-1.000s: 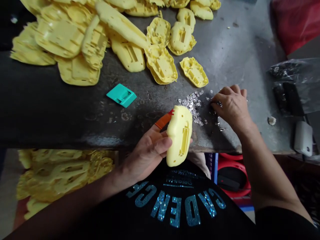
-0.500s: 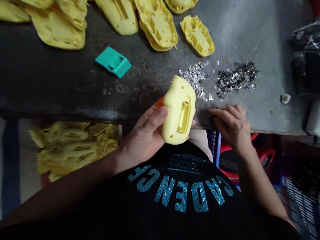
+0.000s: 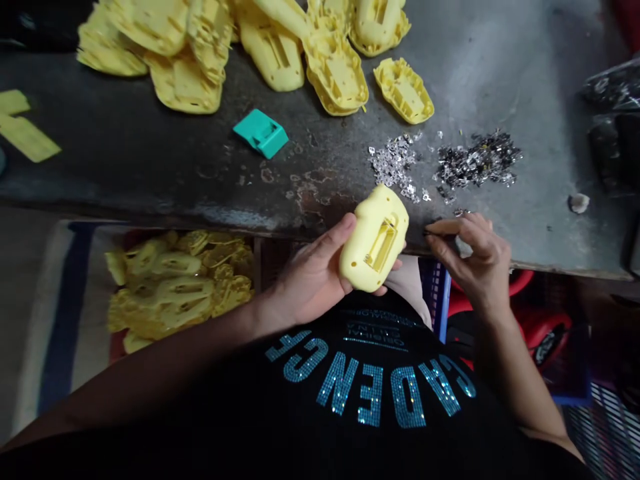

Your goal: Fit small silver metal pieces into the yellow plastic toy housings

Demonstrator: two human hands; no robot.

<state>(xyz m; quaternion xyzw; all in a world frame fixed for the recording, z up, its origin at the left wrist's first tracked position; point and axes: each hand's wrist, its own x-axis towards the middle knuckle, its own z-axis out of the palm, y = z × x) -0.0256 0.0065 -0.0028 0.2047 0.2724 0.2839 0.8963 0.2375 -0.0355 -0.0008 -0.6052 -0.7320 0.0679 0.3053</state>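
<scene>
A pale yellow plastic shell with an open battery slot and small screw holes rests in my left hand, which is wrapped round its left side and underside. My right hand is at the table's front edge, thumb and forefinger pinched on a tiny dark piece that is too small to name. Just beyond my hands lie two heaps of small metal pieces: a flat silvery heap and a darker heap.
Several yellow shells lie along the back of the dark metal table. A teal plastic part sits left of centre. Below the edge, more yellow shells fill a container, and a blue crate holds red and black parts.
The orange piece seen behind the yellow shell is now out of sight. My right thumb and forefinger have come into a clearer pinch. The camera view has shifted left.
</scene>
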